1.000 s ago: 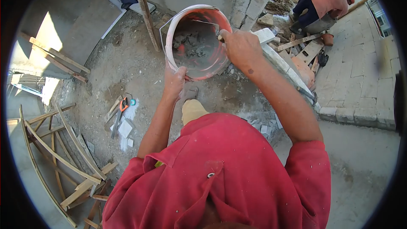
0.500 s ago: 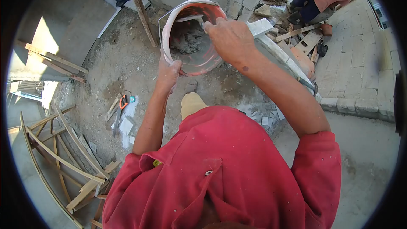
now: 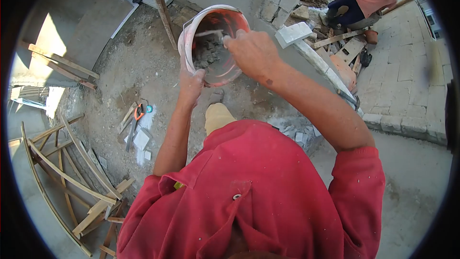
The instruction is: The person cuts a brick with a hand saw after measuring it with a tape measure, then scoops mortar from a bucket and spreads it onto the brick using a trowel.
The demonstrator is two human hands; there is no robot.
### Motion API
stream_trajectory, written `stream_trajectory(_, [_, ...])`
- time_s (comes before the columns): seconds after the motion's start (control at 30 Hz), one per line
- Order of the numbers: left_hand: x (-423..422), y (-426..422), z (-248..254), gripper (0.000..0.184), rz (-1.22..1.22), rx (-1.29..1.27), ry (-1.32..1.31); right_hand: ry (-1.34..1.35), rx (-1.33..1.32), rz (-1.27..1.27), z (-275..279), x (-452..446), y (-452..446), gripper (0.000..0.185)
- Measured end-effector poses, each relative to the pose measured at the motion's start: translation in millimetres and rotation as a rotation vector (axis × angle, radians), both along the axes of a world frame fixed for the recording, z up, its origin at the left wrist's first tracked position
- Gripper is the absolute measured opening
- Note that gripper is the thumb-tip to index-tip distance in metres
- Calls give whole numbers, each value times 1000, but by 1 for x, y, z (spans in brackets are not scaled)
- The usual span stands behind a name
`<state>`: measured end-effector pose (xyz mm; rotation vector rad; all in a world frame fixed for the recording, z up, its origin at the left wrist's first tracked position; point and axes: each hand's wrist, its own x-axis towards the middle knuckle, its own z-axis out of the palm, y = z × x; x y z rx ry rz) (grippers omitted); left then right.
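Left grip (image 3: 192, 82) clasps a tilted bucket (image 3: 187, 50); right grip (image 3: 253, 55) pinches a trowel (image 3: 218, 32), with grey mortar (image 3: 208, 52) just left of that grip.

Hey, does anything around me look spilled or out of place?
Possibly: on the left, a whitish patch lies on the grey ground beside an orange-handled saw, like spilled powder. The bucket is tilted, but nothing visibly spills from it.

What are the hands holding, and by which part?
Left hand: the bucket, by its near rim. Right hand: a trowel-like tool, apparently by its handle, mostly hidden.
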<state>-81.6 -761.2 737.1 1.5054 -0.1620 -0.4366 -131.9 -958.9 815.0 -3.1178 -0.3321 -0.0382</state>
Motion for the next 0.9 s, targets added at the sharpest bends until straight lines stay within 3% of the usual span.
stream_trajectory(0.07, [10, 5, -18, 91, 11, -27, -79, -51, 138, -309, -12, 20, -17, 14])
stream_trajectory(0.1, [13, 4, -21, 90, 50, -17, -65, 1, 126, -297, -30, 13, -4, 15])
stream_trajectory(0.2, [9, 6, -12, 87, 53, 52, 38, 141, 144, -185, -5, -3, -13, 17])
stream_trajectory(0.23, [13, 15, -41, 87, 43, 15, -17, 222, 133, -248, 16, 0, -19, 18])
stream_trajectory(0.27, [7, 9, -25, 87, 49, -17, -6, 101, 231, -264, 26, -1, -25, 22])
stream_trajectory(0.33, [4, -4, -23, 89, 34, -71, -128, -156, 195, -360, -10, 11, -20, 18])
stream_trajectory(0.4, [2, -8, 6, 86, -7, -3, -62, -44, 149, -92, -43, -8, 0, 17])
stream_trajectory(0.47, [5, -12, -7, 83, -13, -65, -4, 71, 120, -37, -4, -19, -4, 18])
stream_trajectory(0.5, [10, -9, -33, 84, -8, -24, -113, 47, 98, -39, 5, -15, -13, 18])
stream_trajectory(0.57, [16, -20, -48, 84, 12, 15, -217, -315, 132, -212, 13, -15, -19, 18])
stream_trajectory(0.67, [11, -29, -42, 86, 10, -30, -341, -107, 137, -297, -43, -14, -20, 17])
stream_trajectory(0.7, [11, -28, -36, 86, -3, -64, -277, -91, 154, -297, -53, -20, -19, 17])
stream_trajectory(0.77, [9, -24, -36, 89, -33, -71, -188, -36, 45, -169, -9, -31, -22, 19])
stream_trajectory(0.83, [-5, -23, -19, 92, -61, -68, -160, -352, -23, -220, 13, -29, -31, 17])
stream_trajectory(0.9, [-16, -23, 15, 93, -112, -143, -85, -285, -54, -314, 36, -24, -45, 10])
